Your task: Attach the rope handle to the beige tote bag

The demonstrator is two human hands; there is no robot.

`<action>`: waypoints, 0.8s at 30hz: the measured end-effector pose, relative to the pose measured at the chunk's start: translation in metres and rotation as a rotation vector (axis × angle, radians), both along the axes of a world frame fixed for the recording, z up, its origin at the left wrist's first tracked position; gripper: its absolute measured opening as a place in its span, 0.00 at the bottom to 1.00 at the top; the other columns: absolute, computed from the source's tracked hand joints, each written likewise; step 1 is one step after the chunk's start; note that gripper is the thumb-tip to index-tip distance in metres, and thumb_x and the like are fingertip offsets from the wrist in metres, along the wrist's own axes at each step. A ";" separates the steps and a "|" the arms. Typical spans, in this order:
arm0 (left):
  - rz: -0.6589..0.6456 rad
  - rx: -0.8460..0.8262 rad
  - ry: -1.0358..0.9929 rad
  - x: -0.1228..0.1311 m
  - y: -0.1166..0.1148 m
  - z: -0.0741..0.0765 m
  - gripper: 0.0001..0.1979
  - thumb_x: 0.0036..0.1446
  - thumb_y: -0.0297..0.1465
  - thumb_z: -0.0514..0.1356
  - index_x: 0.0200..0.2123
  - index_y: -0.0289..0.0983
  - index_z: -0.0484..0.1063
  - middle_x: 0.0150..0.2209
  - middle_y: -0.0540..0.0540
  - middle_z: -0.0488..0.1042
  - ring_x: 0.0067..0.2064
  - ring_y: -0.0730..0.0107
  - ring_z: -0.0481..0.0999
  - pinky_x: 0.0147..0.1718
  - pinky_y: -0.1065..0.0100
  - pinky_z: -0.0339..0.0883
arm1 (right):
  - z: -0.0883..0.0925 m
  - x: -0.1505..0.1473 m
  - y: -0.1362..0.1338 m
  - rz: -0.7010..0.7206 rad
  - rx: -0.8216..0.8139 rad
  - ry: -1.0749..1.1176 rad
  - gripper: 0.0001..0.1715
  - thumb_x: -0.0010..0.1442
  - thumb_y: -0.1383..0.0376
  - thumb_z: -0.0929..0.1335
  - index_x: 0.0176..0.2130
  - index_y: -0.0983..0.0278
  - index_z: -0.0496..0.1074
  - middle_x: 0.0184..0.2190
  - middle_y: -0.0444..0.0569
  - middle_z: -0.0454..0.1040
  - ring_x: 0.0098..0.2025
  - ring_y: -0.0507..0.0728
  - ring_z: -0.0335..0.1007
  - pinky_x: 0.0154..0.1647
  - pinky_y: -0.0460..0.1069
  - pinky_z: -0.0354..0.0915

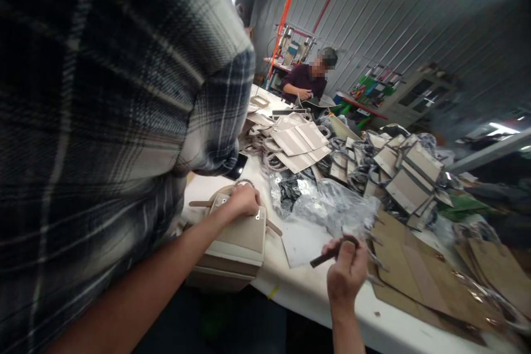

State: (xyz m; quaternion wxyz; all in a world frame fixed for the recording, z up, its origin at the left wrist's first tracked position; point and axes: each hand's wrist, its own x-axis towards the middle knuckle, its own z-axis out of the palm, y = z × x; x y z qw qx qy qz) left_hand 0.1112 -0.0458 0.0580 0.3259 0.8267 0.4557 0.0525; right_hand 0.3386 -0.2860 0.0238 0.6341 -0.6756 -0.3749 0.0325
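A beige handbag with a boxy body stands at the table's near edge, tan strap ends sticking out at its sides. My left hand is closed at the top of this bag, close to small metal fittings; the fingertips are partly hidden. Out to the right, above the table edge, my right hand pinches a short dark brown strip between thumb and fingers. The strip is apart from the bag.
Clear plastic wrap lies mid-table near a white sheet. Beige bag panels are piled behind, olive-brown panels at right. A dark phone-like object lies behind the bag. A co-worker sits at the far end.
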 end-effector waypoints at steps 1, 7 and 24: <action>0.000 -0.006 0.011 0.000 0.000 0.001 0.16 0.43 0.24 0.74 0.38 0.41 0.90 0.39 0.43 0.87 0.48 0.52 0.83 0.50 0.62 0.74 | -0.001 -0.002 0.001 0.029 0.076 0.079 0.19 0.78 0.46 0.65 0.55 0.58 0.70 0.32 0.40 0.69 0.31 0.54 0.68 0.37 0.51 0.70; 0.015 -0.017 0.000 0.003 0.001 -0.005 0.18 0.42 0.24 0.73 0.39 0.43 0.90 0.41 0.45 0.88 0.47 0.56 0.84 0.48 0.65 0.74 | -0.007 0.002 0.010 0.092 0.142 0.120 0.20 0.74 0.47 0.72 0.47 0.59 0.70 0.39 0.44 0.75 0.29 0.50 0.72 0.30 0.48 0.72; -0.122 -0.076 -0.165 -0.006 0.010 -0.014 0.14 0.43 0.25 0.71 0.36 0.40 0.88 0.35 0.49 0.87 0.40 0.64 0.81 0.38 0.72 0.68 | 0.061 -0.117 0.158 0.464 0.084 0.226 0.40 0.70 0.39 0.71 0.18 0.57 0.59 0.14 0.38 0.57 0.17 0.49 0.50 0.19 0.50 0.50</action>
